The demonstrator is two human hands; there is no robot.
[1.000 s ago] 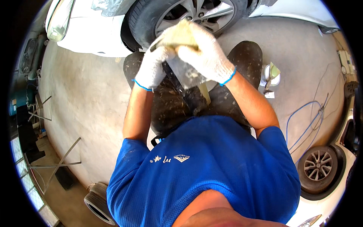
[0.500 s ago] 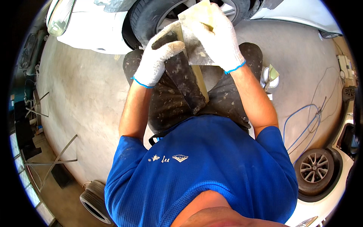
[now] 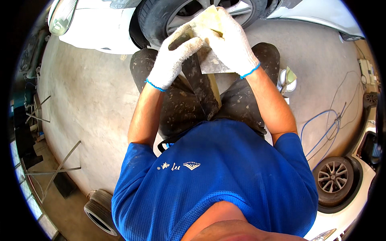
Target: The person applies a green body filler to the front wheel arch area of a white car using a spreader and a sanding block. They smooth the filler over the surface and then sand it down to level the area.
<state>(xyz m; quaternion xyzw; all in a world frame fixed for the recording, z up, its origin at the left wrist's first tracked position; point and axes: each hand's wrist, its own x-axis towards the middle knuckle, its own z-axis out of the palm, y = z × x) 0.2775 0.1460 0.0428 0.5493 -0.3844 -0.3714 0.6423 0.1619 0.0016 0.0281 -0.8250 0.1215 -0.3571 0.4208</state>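
White knit gloves with blue cuffs cover both hands, close together above my knees, before the car wheel. My right hand (image 3: 237, 46) is closed on a flat, square-cornered spreader (image 3: 215, 64), grey and smeared with pale filler. Curled beside it, my left hand (image 3: 171, 62) grips the upper end of a long dark board (image 3: 203, 84) with a pale yellow edge. That board slants down between my thighs to my lap. The left thumb and fingertips meet the spreader's left side, and the exact contact is hidden.
Ahead stands a white car with a tyre (image 3: 155, 20) and bumper (image 3: 98, 30). Right of my knee is an open can (image 3: 287, 80) with a smeared spatula. A blue hose (image 3: 317, 120) lies coiled at right. Loose tyres (image 3: 98, 211) and metal stands (image 3: 60, 170) are at left.
My left hand has shifted right and slightly down, closer to my right hand. The spreader has dropped a little and tilted, and less of the dark board shows.
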